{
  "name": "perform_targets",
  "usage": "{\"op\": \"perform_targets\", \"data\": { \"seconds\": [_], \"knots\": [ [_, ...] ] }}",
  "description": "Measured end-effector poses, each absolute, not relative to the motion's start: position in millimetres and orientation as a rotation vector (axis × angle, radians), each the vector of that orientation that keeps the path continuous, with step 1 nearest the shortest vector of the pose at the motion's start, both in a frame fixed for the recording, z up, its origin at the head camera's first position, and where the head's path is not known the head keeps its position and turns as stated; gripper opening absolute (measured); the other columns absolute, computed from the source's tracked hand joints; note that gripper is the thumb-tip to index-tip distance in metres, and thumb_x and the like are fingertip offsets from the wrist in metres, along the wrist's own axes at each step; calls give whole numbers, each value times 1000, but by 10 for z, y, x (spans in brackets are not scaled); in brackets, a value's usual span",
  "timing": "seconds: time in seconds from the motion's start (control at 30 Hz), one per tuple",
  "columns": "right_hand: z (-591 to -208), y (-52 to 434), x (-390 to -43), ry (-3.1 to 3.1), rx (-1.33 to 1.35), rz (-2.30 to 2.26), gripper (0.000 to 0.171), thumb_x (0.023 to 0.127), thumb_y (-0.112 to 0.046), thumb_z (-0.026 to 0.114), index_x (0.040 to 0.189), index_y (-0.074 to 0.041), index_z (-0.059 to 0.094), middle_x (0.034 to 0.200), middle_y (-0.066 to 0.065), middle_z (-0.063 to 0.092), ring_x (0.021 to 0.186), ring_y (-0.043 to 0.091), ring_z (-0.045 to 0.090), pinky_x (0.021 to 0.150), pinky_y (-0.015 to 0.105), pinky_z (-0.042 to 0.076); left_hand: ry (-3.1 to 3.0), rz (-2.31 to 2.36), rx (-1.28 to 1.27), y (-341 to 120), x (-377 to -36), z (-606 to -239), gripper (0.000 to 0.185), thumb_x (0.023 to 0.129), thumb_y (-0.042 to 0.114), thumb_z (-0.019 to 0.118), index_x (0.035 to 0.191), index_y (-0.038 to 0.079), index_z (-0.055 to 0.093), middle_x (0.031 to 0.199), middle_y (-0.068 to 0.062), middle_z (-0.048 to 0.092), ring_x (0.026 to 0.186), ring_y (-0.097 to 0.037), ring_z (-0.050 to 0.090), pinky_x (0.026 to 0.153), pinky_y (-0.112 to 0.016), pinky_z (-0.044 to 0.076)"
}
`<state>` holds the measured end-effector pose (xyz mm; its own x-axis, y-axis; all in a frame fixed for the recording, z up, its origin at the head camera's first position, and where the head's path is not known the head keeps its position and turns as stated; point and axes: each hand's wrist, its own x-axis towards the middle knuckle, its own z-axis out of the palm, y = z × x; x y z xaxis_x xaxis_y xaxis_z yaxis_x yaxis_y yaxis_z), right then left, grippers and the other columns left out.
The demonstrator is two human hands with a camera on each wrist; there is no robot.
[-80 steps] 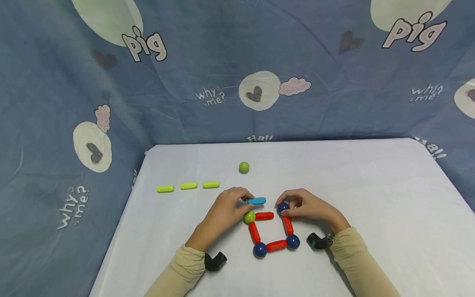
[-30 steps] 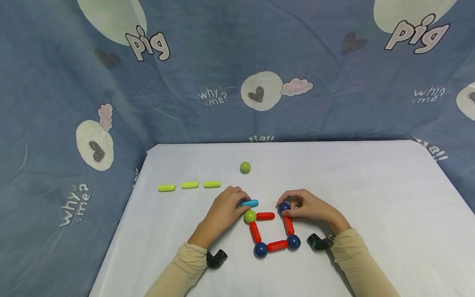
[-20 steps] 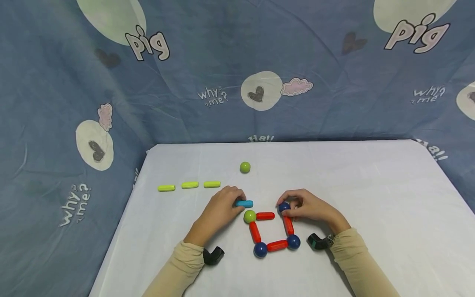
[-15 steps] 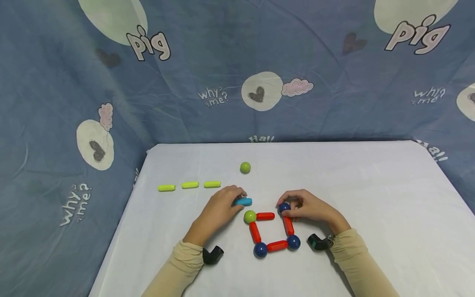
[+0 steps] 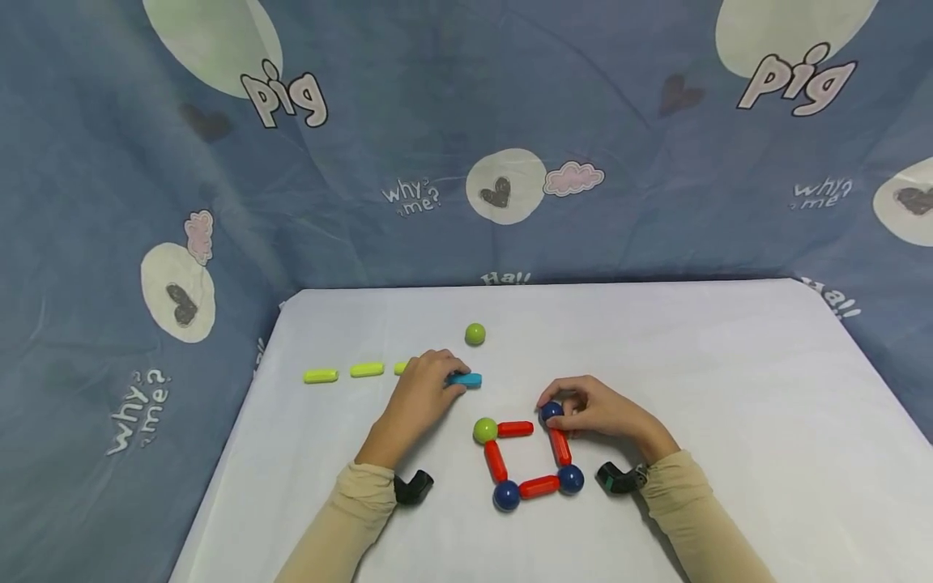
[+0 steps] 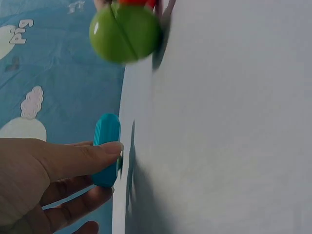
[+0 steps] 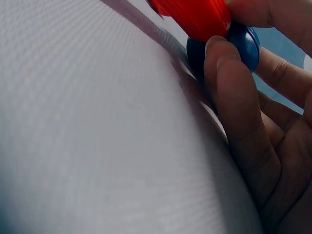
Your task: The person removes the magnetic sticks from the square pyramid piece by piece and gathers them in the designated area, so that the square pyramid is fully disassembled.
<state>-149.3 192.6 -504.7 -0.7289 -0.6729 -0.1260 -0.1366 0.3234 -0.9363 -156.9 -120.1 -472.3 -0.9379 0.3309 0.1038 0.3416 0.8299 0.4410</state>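
Head view: the left hand (image 5: pixel 421 389) pinches the blue rod (image 5: pixel 466 379), lying flat on the desk (image 5: pixel 729 389), long axis left-right. The right hand (image 5: pixel 594 409) grips the dark blue ball (image 5: pixel 551 410).

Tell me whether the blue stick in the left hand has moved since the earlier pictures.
Yes. The blue stick has gone back and left, away from the green ball at the square's corner and toward the loose green ball.

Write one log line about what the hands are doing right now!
left hand: pinches blue stick | right hand: holds dark blue ball at red-stick square | loose: green ball
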Motion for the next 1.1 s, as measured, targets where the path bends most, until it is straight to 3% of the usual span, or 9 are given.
{"op": "perform_targets", "data": {
  "seconds": [0.4, 1.1],
  "knots": [
    [-5044, 1898, -1481, 2110, -718, -1399, 27, 93, -13, 76, 118, -5, 70, 78, 3, 66, 61, 6, 57, 63, 22, 53, -2995, -650, -504, -1301, -1767, -4787, 21, 88, 13, 82, 109, 14, 80, 108, -3, 78, 108, -28, 68, 99, -50, 44],
    [-5045, 1928, -1495, 2082, -706, -1411, 27, 93, -13, 76, 119, -8, 70, 75, -1, 67, 60, 5, 58, 63, 22, 54, -2961, -705, -498, -1267, -1817, -4790, 22, 87, 13, 83, 109, 13, 80, 106, -4, 78, 105, -26, 71, 99, -51, 42]
  ]
}}
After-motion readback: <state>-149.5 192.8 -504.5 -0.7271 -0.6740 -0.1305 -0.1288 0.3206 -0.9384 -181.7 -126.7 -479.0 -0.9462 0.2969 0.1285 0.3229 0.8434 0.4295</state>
